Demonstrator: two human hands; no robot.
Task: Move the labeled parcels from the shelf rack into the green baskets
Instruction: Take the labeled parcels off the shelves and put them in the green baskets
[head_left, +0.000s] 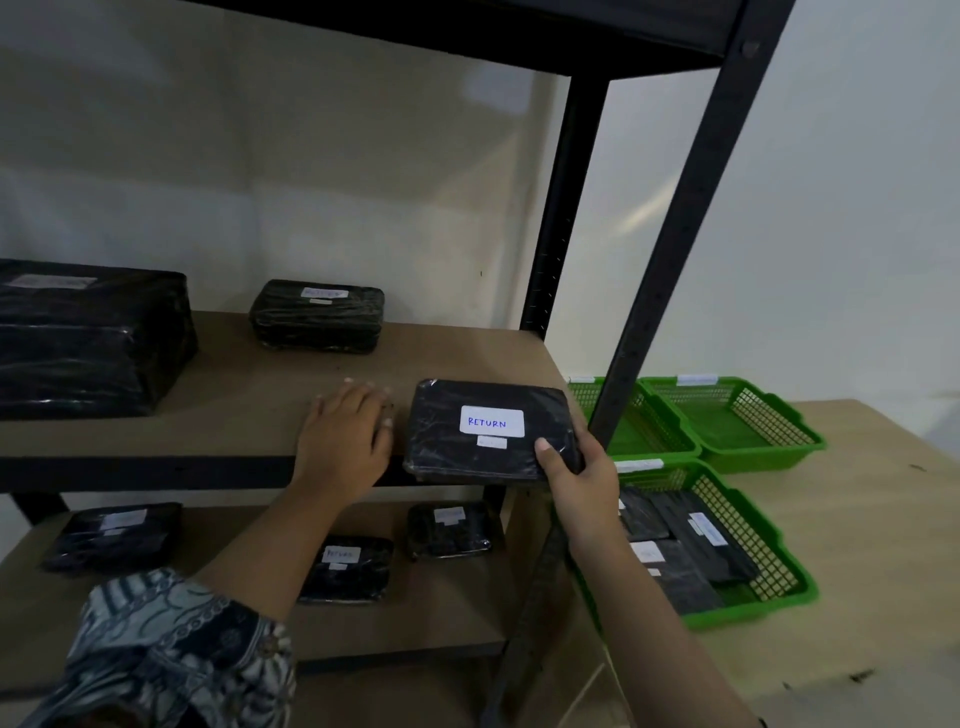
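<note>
On the shelf (234, 395), right hand (582, 483) clasps RETURN parcel (488, 431).

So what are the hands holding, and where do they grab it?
The right hand grips the RETURN parcel by its near right corner, thumb on top. The left hand lies flat on the shelf and holds nothing.

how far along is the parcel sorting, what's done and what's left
Done: the near green basket already holds several black parcels; the two far baskets look empty. In hand: the right hand grips the RETURN parcel at the shelf edge. Left: two parcels on that shelf, three below.
</note>
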